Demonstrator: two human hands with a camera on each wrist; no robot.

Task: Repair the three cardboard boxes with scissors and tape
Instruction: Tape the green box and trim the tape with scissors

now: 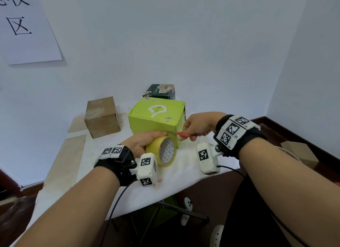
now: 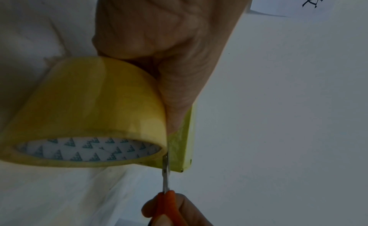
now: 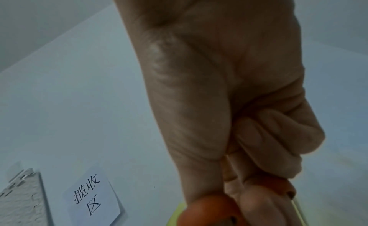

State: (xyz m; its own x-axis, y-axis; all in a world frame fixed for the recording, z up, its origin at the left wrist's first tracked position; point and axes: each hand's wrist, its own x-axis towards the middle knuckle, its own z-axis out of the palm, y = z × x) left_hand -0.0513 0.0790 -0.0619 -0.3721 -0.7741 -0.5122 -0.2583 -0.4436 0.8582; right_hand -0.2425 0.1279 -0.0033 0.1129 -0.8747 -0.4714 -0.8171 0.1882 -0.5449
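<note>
**Scissors at the tape, against the green box**

My left hand (image 1: 141,143) has its grip wrapped over the yellow tape roll (image 1: 162,151), fingers curled across the top of it, and holds it against the near face of the green box (image 1: 156,116), close to that box's right corner. In the left wrist view the roll (image 2: 85,112) sits on edge with its printed white core facing the camera, and my fingers (image 2: 175,94) press between it and the box corner (image 2: 187,134).

My right hand (image 1: 197,124) is closed around the orange handles of the scissors (image 1: 185,135), thumb and fingers through or over the loops; the right wrist view shows the curled fingers (image 3: 278,134) and the orange handles (image 3: 205,210) at the bottom of the frame. The blades (image 2: 165,174) reach in from the right and meet the edge where the tape roll touches the green box. They look nearly closed, though I cannot tell whether tape lies between them.

The green box stands in the middle of the white-covered worktop (image 1: 184,175). The brown box (image 1: 102,118) stands to its left, apart from it, with patches on its top and side. The dark box (image 1: 160,91) sits just behind the green one, at the far edge near the wall (image 1: 165,35). A paper sign (image 1: 24,26) with black characters hangs on the wall at far left.
</note>
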